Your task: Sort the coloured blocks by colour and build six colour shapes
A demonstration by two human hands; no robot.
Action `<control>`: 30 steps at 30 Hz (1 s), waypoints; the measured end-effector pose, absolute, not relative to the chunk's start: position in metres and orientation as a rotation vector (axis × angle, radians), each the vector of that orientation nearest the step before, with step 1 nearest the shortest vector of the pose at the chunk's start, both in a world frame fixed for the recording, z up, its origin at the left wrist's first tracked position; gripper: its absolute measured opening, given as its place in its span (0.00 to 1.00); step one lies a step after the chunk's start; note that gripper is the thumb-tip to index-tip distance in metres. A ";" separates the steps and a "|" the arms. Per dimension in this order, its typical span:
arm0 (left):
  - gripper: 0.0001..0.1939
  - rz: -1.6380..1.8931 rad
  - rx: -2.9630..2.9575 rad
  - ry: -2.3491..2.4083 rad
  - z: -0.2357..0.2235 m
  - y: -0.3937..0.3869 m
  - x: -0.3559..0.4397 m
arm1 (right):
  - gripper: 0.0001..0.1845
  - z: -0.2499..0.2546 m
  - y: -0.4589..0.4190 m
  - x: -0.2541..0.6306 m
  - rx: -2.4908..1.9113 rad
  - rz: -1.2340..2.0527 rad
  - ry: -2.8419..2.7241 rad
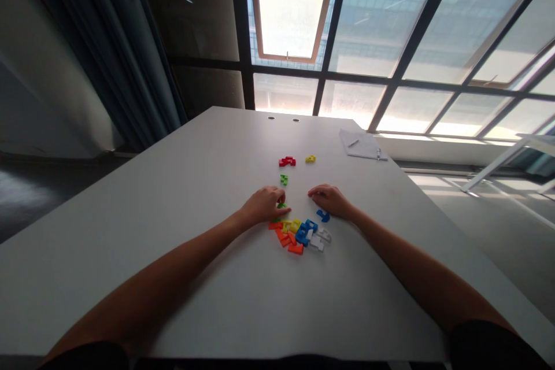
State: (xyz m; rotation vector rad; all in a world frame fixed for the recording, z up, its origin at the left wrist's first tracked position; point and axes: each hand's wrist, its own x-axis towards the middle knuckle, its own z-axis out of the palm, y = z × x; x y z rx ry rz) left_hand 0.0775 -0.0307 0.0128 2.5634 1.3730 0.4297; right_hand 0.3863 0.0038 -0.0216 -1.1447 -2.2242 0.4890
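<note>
My left hand rests curled on the white table, its fingertips over a small green plastic puzzle piece. Part of that piece is hidden, and I cannot tell whether the hand grips it. My right hand lies on the tabletop with nothing in it, just above a blue piece. Between and below my hands is a loose heap of orange, yellow, blue and white pieces. Farther off lie a red piece, a yellow piece and a green piece.
Papers with a pen lie near the far right table edge. Two small round holes mark the far end of the tabletop. Beyond it stands a large window, with a dark curtain at the left.
</note>
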 end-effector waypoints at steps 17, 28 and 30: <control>0.14 0.663 2.329 1.541 0.001 0.053 0.058 | 0.13 -0.031 0.006 0.383 -1.089 0.396 -2.238; 0.19 0.710 2.546 1.594 -0.012 0.040 0.021 | 0.13 -0.021 0.002 0.381 -1.070 0.424 -2.236; 0.19 0.640 2.579 1.680 -0.014 0.034 0.009 | 0.13 -0.009 -0.009 0.369 -0.936 0.399 -2.328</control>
